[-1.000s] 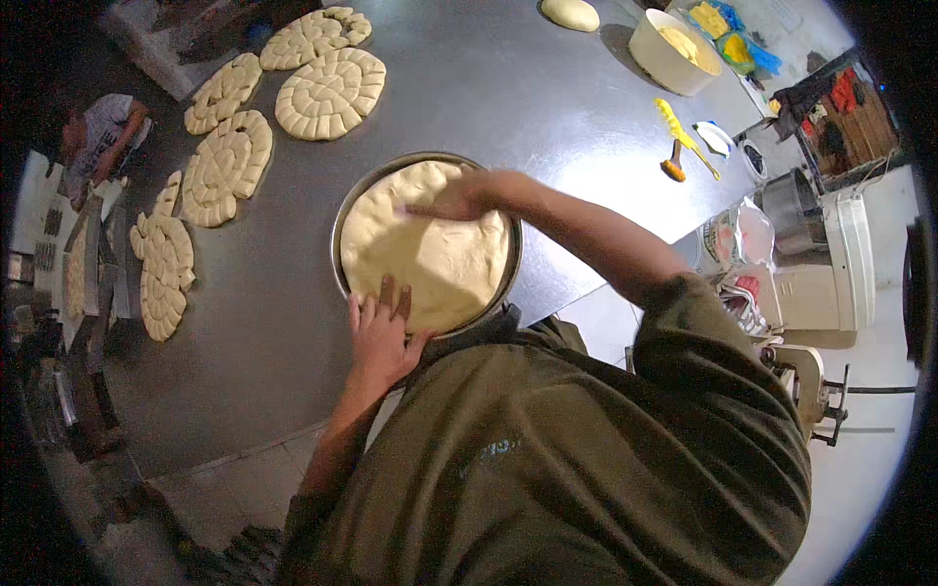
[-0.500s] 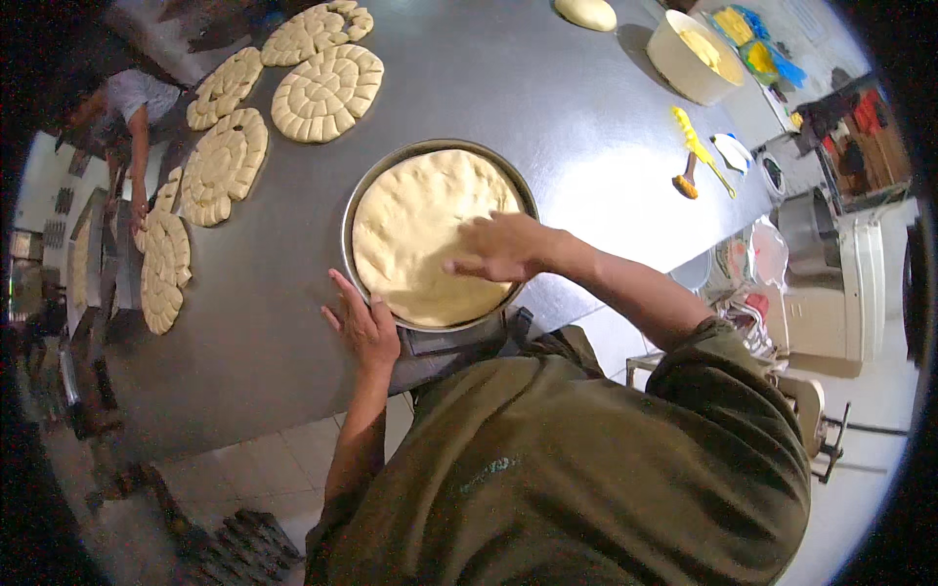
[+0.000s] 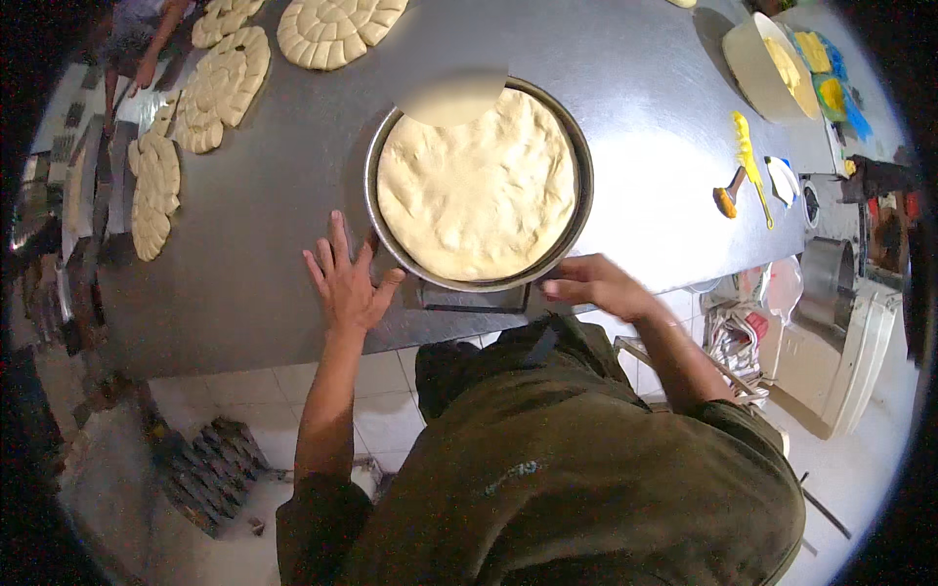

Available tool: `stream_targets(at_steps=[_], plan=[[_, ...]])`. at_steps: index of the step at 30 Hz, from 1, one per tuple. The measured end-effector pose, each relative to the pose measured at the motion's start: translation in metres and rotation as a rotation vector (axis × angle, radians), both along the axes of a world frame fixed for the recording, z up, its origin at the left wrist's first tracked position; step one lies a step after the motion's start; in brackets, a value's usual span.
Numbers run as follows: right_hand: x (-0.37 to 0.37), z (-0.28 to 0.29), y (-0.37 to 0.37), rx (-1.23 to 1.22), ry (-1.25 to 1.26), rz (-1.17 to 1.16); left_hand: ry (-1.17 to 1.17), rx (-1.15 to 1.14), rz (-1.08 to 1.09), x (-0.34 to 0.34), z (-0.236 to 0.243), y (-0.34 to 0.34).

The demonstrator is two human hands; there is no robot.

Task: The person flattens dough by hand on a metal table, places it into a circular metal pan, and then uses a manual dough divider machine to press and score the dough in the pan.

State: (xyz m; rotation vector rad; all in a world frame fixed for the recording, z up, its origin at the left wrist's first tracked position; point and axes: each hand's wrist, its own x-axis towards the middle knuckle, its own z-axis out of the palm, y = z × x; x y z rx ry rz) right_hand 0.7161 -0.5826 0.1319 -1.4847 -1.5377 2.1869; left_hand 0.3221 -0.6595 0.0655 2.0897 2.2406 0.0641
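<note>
Round pan (image 3: pixel 585 186), w/ dough (image 3: pixel 479 186) — L hand (image 3: pixel 350 291) held palm-down, spread wide, lower L of pan; R hand (image 3: pixel 598 285) held loosely bent, lower R of pan — contact unclear.

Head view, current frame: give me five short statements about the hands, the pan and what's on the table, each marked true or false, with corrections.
1. The round pan holds pale dough. True.
2. The left hand presses on the middle of the dough. False: the left hand is off the dough, by the pan's lower-left rim, fingers spread.
3. The right hand is near the pan's lower-right rim. True.
4. The white tub stands at the picture's lower left. False: the white tub is at the upper right.
5. A yellow utensil lies on the table, right of the pan. True.
</note>
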Motion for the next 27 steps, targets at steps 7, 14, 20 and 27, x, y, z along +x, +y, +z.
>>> stream_targets(at_steps=[7, 14, 20, 27], plan=[[-0.066, -0.067, -0.044, -0.046, 0.062, -0.648, 0.021, -0.01, 0.026, 0.002, -0.004, 0.008], [0.014, -0.084, -0.192, 0.177, -0.289, -0.917, 0.029, 0.005, 0.006, 0.002, 0.001, 0.003], [0.055, -0.128, -0.422, 0.103, -0.114, -1.447, -0.07, 0.049, -0.11, 0.007, -0.001, 0.003], [0.092, -0.081, -0.513, 0.003, 0.195, -2.342, 0.22, 0.106, 0.109, 0.014, -0.009, 0.0]])
